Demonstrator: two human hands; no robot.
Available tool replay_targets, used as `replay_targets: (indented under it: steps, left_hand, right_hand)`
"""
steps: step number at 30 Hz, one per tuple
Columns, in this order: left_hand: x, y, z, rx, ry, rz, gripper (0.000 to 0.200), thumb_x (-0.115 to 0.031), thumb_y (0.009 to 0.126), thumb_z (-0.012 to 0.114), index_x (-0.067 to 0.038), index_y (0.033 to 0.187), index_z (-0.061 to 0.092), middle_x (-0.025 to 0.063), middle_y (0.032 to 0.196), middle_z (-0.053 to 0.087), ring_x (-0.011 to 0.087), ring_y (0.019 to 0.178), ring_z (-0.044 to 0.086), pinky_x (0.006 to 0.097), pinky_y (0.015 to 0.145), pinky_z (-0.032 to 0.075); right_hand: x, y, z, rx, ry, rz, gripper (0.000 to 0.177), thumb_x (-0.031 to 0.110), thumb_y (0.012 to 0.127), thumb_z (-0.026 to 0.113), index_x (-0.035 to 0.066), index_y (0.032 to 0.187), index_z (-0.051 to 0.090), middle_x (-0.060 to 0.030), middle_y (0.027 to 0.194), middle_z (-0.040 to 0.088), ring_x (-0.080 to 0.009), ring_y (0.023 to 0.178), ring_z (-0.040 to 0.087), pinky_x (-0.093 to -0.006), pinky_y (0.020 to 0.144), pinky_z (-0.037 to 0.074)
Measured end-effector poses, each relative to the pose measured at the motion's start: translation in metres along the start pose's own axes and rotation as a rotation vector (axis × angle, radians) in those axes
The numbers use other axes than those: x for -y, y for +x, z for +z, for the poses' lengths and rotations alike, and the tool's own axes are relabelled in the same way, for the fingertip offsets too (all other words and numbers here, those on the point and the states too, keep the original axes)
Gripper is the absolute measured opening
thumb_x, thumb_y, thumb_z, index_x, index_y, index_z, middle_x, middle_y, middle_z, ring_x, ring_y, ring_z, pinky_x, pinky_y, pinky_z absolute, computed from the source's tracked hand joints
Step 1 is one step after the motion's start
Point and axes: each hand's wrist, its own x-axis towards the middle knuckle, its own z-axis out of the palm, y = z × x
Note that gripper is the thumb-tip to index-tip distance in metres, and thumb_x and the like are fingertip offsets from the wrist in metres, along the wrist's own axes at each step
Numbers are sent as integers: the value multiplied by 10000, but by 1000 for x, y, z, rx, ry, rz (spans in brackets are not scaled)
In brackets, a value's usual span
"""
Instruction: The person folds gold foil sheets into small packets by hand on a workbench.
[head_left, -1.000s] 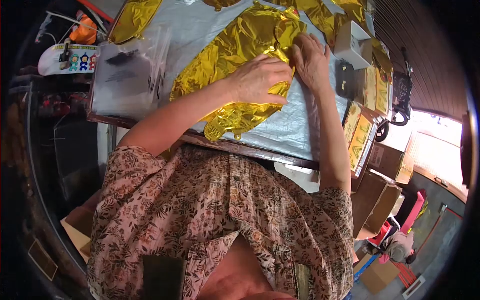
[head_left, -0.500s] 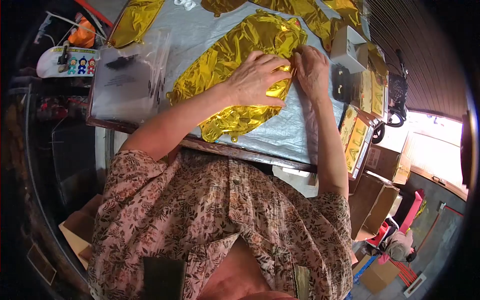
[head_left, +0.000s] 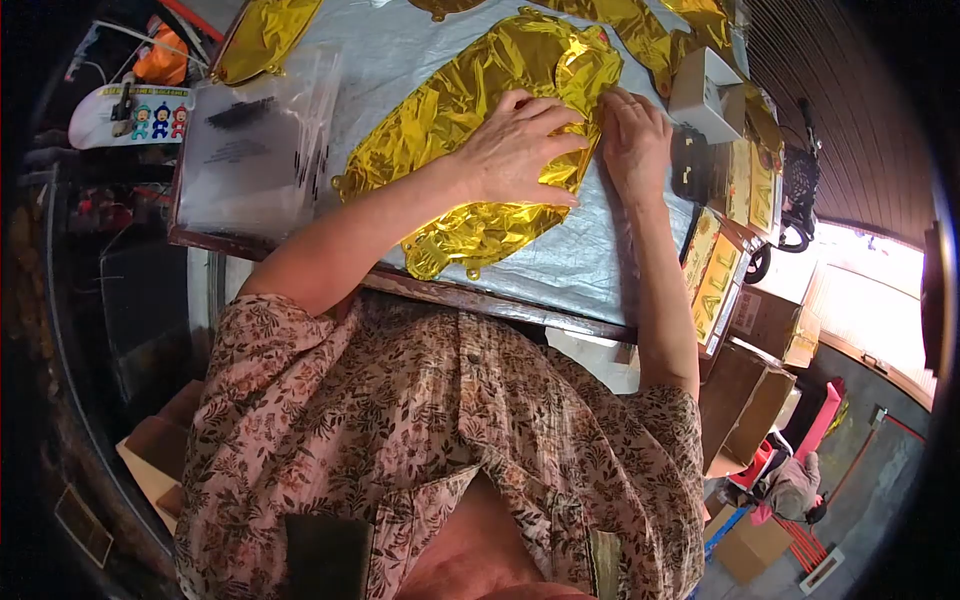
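A crinkled gold foil balloon (head_left: 450,125), flat and shiny, lies across the silvery table cover. My left hand (head_left: 520,150) rests palm down on it, fingers spread and slightly bent, thumb pointing toward its near right edge. At the balloon's right edge is my right hand (head_left: 637,150), its fingers curled together with their tips at the foil. The exact grip of those fingertips is partly hidden.
Clear plastic bags (head_left: 250,160) lie stacked at the table's left. More gold foil pieces (head_left: 265,40) are along the far side. A white open box (head_left: 705,95) and yellow-labelled boxes (head_left: 715,280) line the right edge. Another person (head_left: 797,487) is at the lower right.
My right hand has shifted slightly right and nearer me, its fingers more curled. My left hand stays spread on the foil. The view has shifted a little.
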Motion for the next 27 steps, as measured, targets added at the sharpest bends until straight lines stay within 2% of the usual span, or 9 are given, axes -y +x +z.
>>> replay_targets:
  steps: [8,11,13,15,17,20,23,25,27]
  left_hand:
    - [0,0,1,-4,-1,-1,716,-607,803,795,-102,1299,690,120,1459,557,279,1417,446,495,1178,268]
    - [0,1,-1,41,47,-10,709,-610,810,786,-81,1272,696,131,1432,574,299,1402,463,501,1175,275]
    - [2,2,0,26,72,7,723,-659,811,752,-79,1241,709,120,1392,599,279,1364,496,499,1170,288]
    - [2,4,-8,8,101,23,745,-707,812,718,-77,1209,722,109,1352,624,260,1325,530,497,1164,302]
    - [3,7,-22,28,-24,-18,617,-547,835,790,-37,1176,730,153,1344,664,300,1289,602,496,1146,387]
    - [31,-2,-35,-245,-89,-157,387,-323,876,807,-20,1110,746,155,1205,727,307,1044,725,429,901,583]
    - [58,-24,-66,-353,200,-332,429,-372,901,782,20,1064,722,183,1090,681,369,1010,673,472,886,547]
    - [68,-34,-64,-328,298,-401,489,-420,891,784,38,1048,714,203,1092,660,385,1025,653,477,897,538]
    - [73,-36,-62,-310,397,-468,550,-468,882,787,55,1032,707,224,1094,638,401,1039,633,482,908,530]
  right_hand:
    - [9,2,-3,9,-36,-30,220,80,903,687,73,1112,754,-85,1172,751,-276,1133,659,-420,990,473]
    - [32,11,-11,63,171,108,224,52,933,668,45,1146,737,-112,1162,745,-306,1050,686,-419,919,532]
    - [43,17,-9,194,524,503,202,25,927,659,19,1113,737,-161,1120,738,-321,955,707,-399,856,560]
    - [38,14,5,177,529,426,190,27,926,660,16,1098,740,-168,1095,735,-317,930,713,-388,849,560]
    - [34,14,11,161,536,344,178,30,926,661,14,1084,742,-175,1070,733,-312,905,719,-378,842,561]
    - [38,14,10,132,469,220,196,23,923,656,16,1100,739,-170,1039,722,-326,896,712,-379,822,560]
    - [52,17,5,154,412,234,216,19,915,649,30,1113,734,-155,1083,707,-356,957,688,-393,868,549]
    - [61,20,8,-41,295,-10,244,57,913,665,68,1148,727,-142,1174,686,-365,1024,652,-432,905,523]
    - [81,17,11,-16,178,-36,262,98,919,676,88,1178,717,-136,1215,673,-356,1049,640,-449,907,512]
